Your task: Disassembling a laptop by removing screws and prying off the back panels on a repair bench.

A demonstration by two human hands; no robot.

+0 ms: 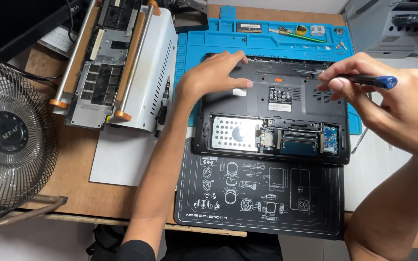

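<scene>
The right hand (pixel 393 104) pinches a blue-handled screwdriver (pixel 366 80) between thumb and fingertips, over the far right corner of an upturned black laptop (pixel 272 111). The left hand (pixel 214 75) lies flat and holds nothing, pressing the laptop's far left corner. The laptop, its bottom bay uncovered, straddles a blue repair mat (pixel 267 41) and a black mat (pixel 262 198) at the bench's near edge.

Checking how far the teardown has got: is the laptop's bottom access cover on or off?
Off. The upturned laptop shows an open bay along its near edge, with the silver hard drive and small blue card exposed.
</scene>
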